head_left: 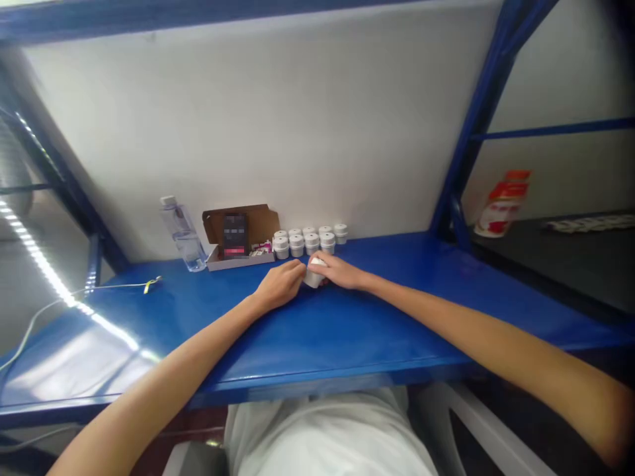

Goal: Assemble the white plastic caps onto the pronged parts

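Observation:
My right hand (341,270) is closed around a small white round plastic container (315,272), held tilted just above the blue tabletop. Against its left side my left hand (284,283) is curled, back of the hand up. Its fingertips are hidden, so what they pinch cannot be made out. Just behind both hands stand several white lidded containers (296,245) of similar look, upright in two close rows. Some of their lids show a small dark spot on top.
An open cardboard box (241,263) with a dark-screened phone (235,236) propped in it stands left of the rows. Beside it is a clear water bottle (184,235). A white cable (114,286) crosses the blue table (317,337) at left. A red-capped bottle (502,205) stands far right.

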The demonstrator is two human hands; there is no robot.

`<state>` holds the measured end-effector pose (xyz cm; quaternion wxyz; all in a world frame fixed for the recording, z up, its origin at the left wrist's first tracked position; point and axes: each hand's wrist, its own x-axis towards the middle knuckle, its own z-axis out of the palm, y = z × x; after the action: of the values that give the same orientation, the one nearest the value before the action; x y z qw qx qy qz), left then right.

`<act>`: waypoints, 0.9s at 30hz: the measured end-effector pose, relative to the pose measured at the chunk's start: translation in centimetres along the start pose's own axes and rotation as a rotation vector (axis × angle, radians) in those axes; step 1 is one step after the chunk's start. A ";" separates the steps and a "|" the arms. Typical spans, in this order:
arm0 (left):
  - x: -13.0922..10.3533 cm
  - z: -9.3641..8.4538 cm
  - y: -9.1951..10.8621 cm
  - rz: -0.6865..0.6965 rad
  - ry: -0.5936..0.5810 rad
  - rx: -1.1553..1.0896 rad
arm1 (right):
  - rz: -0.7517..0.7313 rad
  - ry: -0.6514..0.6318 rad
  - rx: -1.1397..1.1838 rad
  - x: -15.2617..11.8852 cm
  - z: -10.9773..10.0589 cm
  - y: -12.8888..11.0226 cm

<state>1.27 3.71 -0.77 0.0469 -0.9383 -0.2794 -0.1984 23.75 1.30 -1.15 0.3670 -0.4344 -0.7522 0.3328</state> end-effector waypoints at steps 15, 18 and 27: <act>0.0 -0.9 1.6 -0.031 0.163 -0.067 | 0.367 0.071 1.043 0.1 -0.2 -0.9; 0.0 -0.6 2.2 -0.039 0.155 -0.029 | 0.355 0.002 0.980 -0.1 1.0 -1.2; 0.1 -0.2 2.1 -0.016 0.191 0.067 | 0.209 0.005 0.532 0.0 1.3 -0.6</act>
<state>2.41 1.90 -0.48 0.1032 -0.9106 -0.2877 -0.2780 22.39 0.79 -1.35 0.4337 -0.3988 -0.5886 0.5535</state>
